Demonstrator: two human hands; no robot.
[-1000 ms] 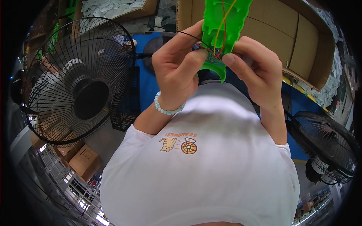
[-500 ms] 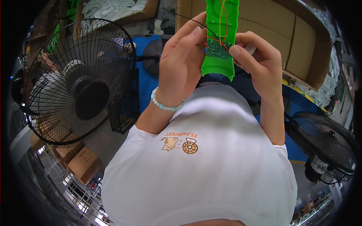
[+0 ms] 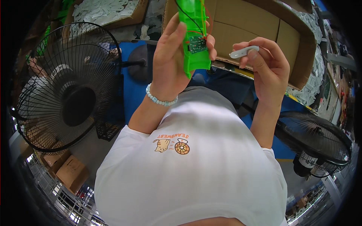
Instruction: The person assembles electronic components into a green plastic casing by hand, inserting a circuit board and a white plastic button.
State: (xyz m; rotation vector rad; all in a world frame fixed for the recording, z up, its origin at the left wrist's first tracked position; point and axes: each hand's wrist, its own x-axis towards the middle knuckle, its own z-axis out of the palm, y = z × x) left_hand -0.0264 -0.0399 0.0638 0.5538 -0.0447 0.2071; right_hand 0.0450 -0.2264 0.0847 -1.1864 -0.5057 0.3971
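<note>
Green housing (image 3: 196, 34) in left hand (image 3: 171, 60); right hand (image 3: 266, 62) pinches white part (image 3: 243, 52), maybe plastic.

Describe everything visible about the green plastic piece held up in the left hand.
The translucent bright green plastic housing is long and narrow, held roughly upright with its top cut off by the picture's edge. Its open side shows a small dark circuit board with thin red and black wires running up inside. The left hand wraps it, thumb on its right edge. The right hand is apart from it.
</note>
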